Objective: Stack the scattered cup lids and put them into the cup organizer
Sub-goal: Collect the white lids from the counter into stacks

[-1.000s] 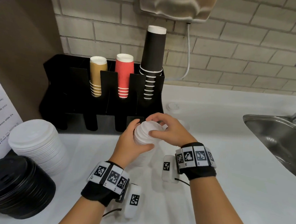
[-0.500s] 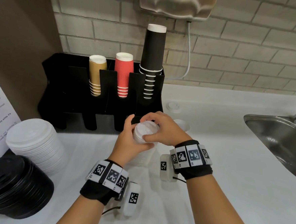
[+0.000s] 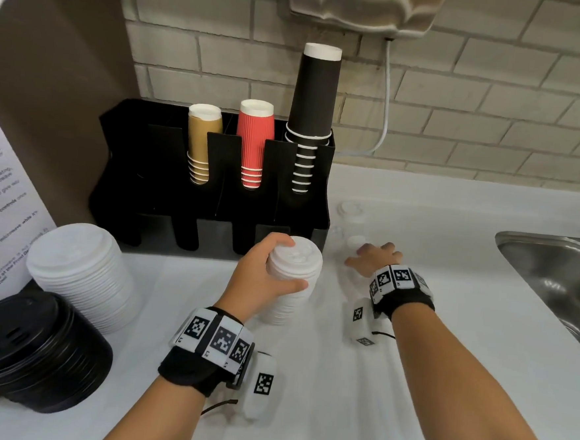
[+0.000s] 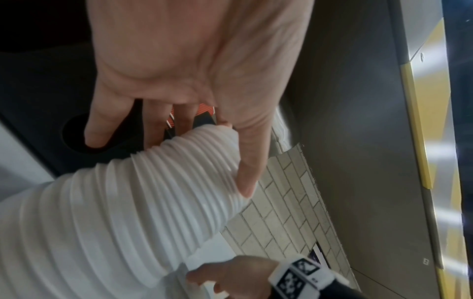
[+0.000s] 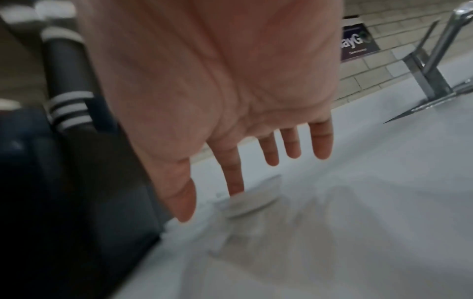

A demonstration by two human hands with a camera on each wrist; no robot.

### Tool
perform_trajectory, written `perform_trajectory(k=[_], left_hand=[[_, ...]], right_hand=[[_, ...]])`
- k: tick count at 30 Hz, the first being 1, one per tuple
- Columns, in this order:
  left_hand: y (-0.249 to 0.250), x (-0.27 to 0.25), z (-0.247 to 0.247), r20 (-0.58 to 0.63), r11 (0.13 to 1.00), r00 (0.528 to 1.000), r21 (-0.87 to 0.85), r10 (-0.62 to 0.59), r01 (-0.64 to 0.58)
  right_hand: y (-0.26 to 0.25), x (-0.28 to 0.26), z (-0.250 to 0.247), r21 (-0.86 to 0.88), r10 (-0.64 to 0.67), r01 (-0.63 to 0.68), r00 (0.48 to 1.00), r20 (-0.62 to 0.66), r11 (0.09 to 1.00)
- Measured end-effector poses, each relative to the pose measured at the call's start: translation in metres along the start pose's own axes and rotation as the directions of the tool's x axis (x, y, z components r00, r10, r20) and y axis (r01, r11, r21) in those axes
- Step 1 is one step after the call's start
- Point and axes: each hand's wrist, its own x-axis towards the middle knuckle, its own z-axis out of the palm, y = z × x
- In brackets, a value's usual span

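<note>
My left hand (image 3: pixel 278 267) grips the top of a tall stack of small white lids (image 3: pixel 293 275) that stands on the white counter, in front of the black cup organizer (image 3: pixel 211 193). In the left wrist view the ribbed lid stack (image 4: pixel 143 198) runs under my curled fingers (image 4: pixel 250 161). My right hand (image 3: pixel 371 258) is open, fingers spread low over the counter to the right of the stack. A loose white lid (image 5: pixel 245 204) lies just under its fingertips (image 5: pixel 235 182); whether they touch it I cannot tell. Another loose lid (image 3: pixel 351 210) lies farther back.
The organizer holds stacks of tan (image 3: pixel 201 145), red (image 3: pixel 254 141) and black cups (image 3: pixel 313 111). A wide white lid stack (image 3: pixel 79 273) and a black lid stack (image 3: pixel 29 349) stand at the left. A steel sink (image 3: pixel 552 272) is at the right.
My right hand has let go of the top of the lid stack and moved right, down toward the loose lid. My left hand still holds the stack.
</note>
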Motion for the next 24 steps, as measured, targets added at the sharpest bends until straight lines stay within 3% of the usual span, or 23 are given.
perform_trajectory(k=[4,9,12,14,19,24], left_hand=[[0.006,-0.001,0.001,-0.007,1.000,1.000,0.003,-0.018,0.018],[0.009,-0.001,0.004,-0.041,1.000,0.999,0.023,-0.014,0.015],[0.007,-0.002,0.006,-0.049,1.000,0.999,0.030,-0.006,0.008],[0.006,-0.003,0.006,-0.042,1.000,0.999,0.024,-0.008,0.009],[0.001,-0.002,0.010,-0.053,1.000,0.999,0.029,0.000,0.001],[-0.001,0.001,0.012,-0.074,0.999,0.997,0.032,0.013,-0.011]], right_hand=[[0.002,0.013,0.004,-0.128,-0.007,0.007,1.000,-0.001,0.992],[0.003,0.017,0.001,-0.123,-0.117,0.112,0.992,-0.035,0.986],[0.002,0.009,-0.007,-0.055,-0.133,0.127,0.983,-0.125,0.990],[0.003,0.002,-0.011,0.111,-0.143,0.171,0.963,-0.228,0.979],[-0.007,-0.037,-0.024,0.488,-0.225,0.432,0.876,-0.427,0.759],[-0.024,-0.075,-0.026,0.427,-0.394,0.696,0.696,-0.601,0.578]])
